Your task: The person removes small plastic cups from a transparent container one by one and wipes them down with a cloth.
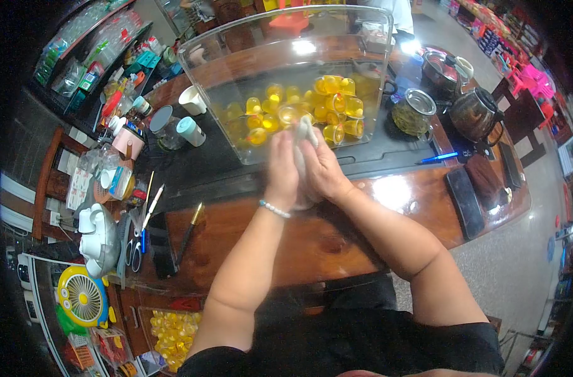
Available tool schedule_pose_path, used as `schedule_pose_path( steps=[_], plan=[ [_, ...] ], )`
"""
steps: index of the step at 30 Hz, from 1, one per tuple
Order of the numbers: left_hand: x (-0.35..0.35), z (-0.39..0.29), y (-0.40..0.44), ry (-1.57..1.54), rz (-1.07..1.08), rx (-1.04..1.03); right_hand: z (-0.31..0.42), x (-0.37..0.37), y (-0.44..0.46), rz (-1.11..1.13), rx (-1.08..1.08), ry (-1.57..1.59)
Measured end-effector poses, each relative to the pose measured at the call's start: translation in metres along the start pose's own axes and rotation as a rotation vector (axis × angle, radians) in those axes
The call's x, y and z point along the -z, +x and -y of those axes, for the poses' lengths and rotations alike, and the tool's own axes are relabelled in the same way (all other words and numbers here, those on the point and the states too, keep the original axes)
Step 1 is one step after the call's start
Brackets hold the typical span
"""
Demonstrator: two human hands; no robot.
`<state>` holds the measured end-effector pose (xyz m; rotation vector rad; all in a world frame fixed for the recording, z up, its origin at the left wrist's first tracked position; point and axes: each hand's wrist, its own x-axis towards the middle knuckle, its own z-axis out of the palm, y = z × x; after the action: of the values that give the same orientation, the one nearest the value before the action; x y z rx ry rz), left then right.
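My left hand (283,164), with a beaded bracelet on its wrist, and my right hand (325,168) press together over the table. Between the palms they hold a whitish cloth (304,141), whose folded top sticks out above the fingers; the left hand and the cloth's lower end are blurred. Just beyond the hands stands a clear plastic bin (233,135). Several yellow, see-through capsules (337,102) are seen in it, some hidden behind my fingers.
On the right are a glass jar (414,113), a teapot (476,113), a blue pen (438,158) and a black phone (464,204). Scissors (134,251), a white telephone (97,239) and cups lie leftward. Below left, a box holds more yellow capsules (173,333) beside a fan (83,298).
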<state>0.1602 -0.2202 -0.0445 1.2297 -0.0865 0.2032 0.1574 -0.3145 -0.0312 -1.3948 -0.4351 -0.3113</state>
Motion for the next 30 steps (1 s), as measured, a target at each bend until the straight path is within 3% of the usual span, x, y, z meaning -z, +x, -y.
schedule_pose_path(
  steps=[5, 8, 9, 12, 17, 21, 24, 28, 30],
  plan=[
    [-0.008, -0.015, -0.006, -0.099, 0.223, 0.079, 0.006, 0.016, 0.012, -0.057, -0.416, 0.445],
    [-0.010, -0.021, -0.007, -0.127, 0.167, 0.176, 0.019, 0.024, 0.017, -0.007, -0.738, 0.650],
    [-0.011, -0.018, -0.006, -0.117, 0.077, 0.145, 0.014, 0.020, 0.018, -0.014, -0.708, 0.794],
    [-0.004, -0.013, 0.001, -0.275, -0.031, 0.152, 0.010, 0.019, 0.018, 0.042, -0.661, 0.702],
    [-0.002, -0.017, -0.001, -0.458, 0.019, 0.176, 0.005, 0.021, 0.016, 0.084, -0.535, 0.654],
    [-0.018, -0.028, -0.007, -0.401, 0.115, 0.052, 0.006, 0.020, 0.016, 0.059, -0.524, 0.690],
    [-0.013, -0.033, -0.005, -0.564, 0.019, 0.138, 0.006, 0.020, 0.016, 0.041, -0.572, 0.712],
    [-0.008, -0.042, -0.004, -0.637, 0.067, 0.187, 0.019, 0.021, 0.018, -0.002, -0.622, 0.828],
    [-0.011, -0.035, -0.005, -0.494, 0.008, 0.145, 0.017, 0.021, 0.016, 0.062, -0.565, 0.756]
  ],
)
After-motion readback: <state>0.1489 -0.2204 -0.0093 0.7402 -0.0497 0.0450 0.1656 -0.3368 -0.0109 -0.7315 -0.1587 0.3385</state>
